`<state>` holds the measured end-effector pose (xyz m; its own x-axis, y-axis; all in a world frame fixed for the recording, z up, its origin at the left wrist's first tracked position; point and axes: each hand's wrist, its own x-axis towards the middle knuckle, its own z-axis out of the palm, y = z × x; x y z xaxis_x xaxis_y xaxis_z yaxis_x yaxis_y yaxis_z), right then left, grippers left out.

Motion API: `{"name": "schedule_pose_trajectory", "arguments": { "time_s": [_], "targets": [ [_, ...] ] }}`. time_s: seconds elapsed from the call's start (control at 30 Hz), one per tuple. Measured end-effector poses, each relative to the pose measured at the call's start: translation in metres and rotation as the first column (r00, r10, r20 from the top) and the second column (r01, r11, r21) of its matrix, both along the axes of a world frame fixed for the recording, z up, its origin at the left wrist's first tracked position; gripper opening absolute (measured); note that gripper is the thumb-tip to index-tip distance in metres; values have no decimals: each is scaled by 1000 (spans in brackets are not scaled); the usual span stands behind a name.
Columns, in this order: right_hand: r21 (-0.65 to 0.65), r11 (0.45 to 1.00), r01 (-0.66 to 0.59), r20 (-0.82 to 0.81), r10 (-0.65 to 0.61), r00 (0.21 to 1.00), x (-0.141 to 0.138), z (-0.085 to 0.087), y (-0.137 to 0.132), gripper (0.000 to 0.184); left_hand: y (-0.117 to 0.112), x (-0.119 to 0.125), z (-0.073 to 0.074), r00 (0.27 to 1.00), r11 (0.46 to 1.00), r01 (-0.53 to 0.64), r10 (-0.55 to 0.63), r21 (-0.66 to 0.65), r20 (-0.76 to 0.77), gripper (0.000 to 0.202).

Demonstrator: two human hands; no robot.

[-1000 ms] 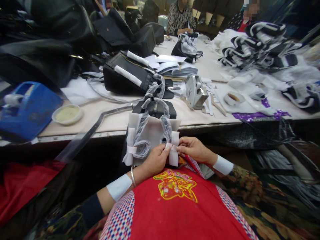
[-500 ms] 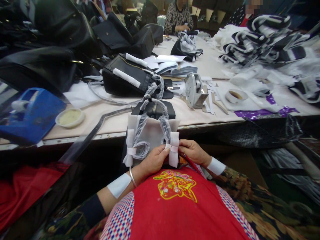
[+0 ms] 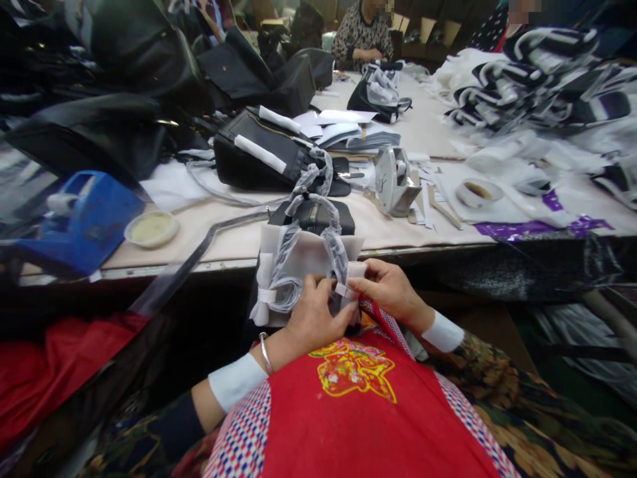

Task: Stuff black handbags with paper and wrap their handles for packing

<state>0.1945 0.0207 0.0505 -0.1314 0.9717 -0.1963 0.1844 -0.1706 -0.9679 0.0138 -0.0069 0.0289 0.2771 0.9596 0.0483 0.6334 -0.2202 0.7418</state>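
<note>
Against the table's front edge, close to my body, leans a black handbag (image 3: pixel 314 218) with a sheet of translucent padding (image 3: pixel 311 251) over its front. Its looped handle (image 3: pixel 334 249) is wrapped in clear plastic. White foam bound with a band covers the left handle end (image 3: pixel 266 289), beside a coil of clear strip (image 3: pixel 287 293). At the right handle end, my right hand (image 3: pixel 393 292) pinches the white foam wrap (image 3: pixel 356 271) between thumb and fingers. My left hand (image 3: pixel 318 315) curls around the lower part of that wrap, its fingertips partly hidden behind the handle.
Another black bag (image 3: pixel 253 149) with white wraps lies behind. Left are a blue tape dispenser (image 3: pixel 94 219) and a shallow tub (image 3: pixel 152 229); right, a grey tape dispenser (image 3: pixel 395 182) and a tape roll (image 3: pixel 478 192). A co-worker (image 3: pixel 363 40) sits at the far end.
My left hand has shifted from pinching the band to curling around the lower foam. My right hand has moved up to the foam's top. The view has shifted slightly.
</note>
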Motion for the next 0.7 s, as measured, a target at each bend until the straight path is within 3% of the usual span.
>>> {"name": "schedule_pose_trajectory", "arguments": {
  "time_s": [0.1, 0.23, 0.37, 0.53, 0.7],
  "targets": [
    [-1, 1000, 31, 32, -31, 999, -4, 1, -5, 32, -3, 3, 4, 989, 997, -17, 27, 74, -146, 51],
    [66, 996, 60, 100, -66, 993, -11, -1, -10, 30, -2, 11, 0, 963, 997, -27, 44, 68, -267, 56],
    [158, 987, 20, 184, -49, 982, -12, -3, -14, 26, 0, 16, -11, 979, 993, -40, 61, 113, -192, 42],
    [218, 974, -53, 264, -7, 965, -8, 2, -16, 25, 1, 16, -15, 1000, 986, 13, -9, 164, -29, 16],
    [245, 952, -182, 421, 65, 905, -5, 9, -12, 23, 1, 17, -18, 997, 992, 32, -41, 118, 67, 9]
  ]
}}
